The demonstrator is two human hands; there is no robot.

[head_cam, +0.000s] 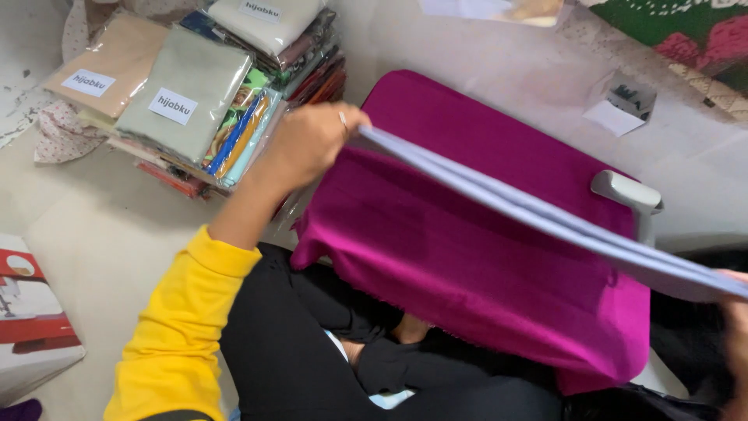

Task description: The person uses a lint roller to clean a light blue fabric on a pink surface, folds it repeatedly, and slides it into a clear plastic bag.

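My left hand, in a yellow sleeve with a ring on one finger, grips one end of a folded pale lilac cloth stretched taut in the air. My right hand holds the other end at the right edge of the view, mostly cut off. Under the lilac cloth lies a magenta fabric, draped over a raised surface and hanging down toward my lap. My legs in black trousers show below.
A stack of folded fabrics in clear bags with white labels sits on the floor at the upper left. A grey-white handle-like part pokes out past the magenta fabric. A red and white box lies at the left edge. Small paper pieces lie upper right.
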